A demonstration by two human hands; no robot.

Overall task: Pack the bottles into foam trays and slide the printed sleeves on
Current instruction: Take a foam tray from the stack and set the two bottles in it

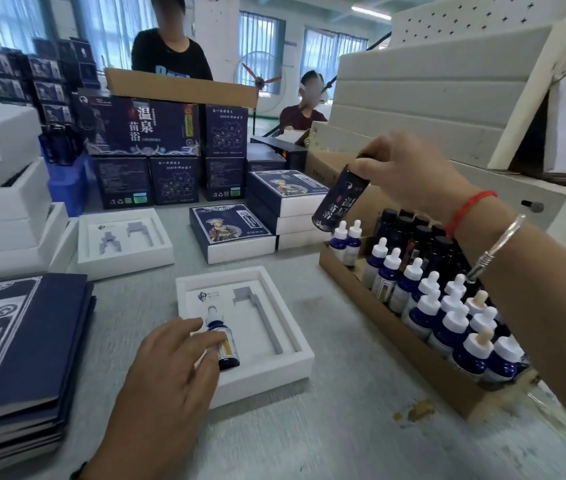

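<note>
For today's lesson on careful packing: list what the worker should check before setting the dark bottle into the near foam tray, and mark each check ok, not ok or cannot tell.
1. Right hand grips the dark bottle firmly: ok, held by its cap end.
2. Right slot of the near foam tray is free: ok.
3. Dropper bottle lies fully in its slot: cannot tell, the left hand covers part of it.
4. Tray steadied: ok, the left hand rests on it.
5. Sleeves within reach: ok, stacked on the left.
</note>
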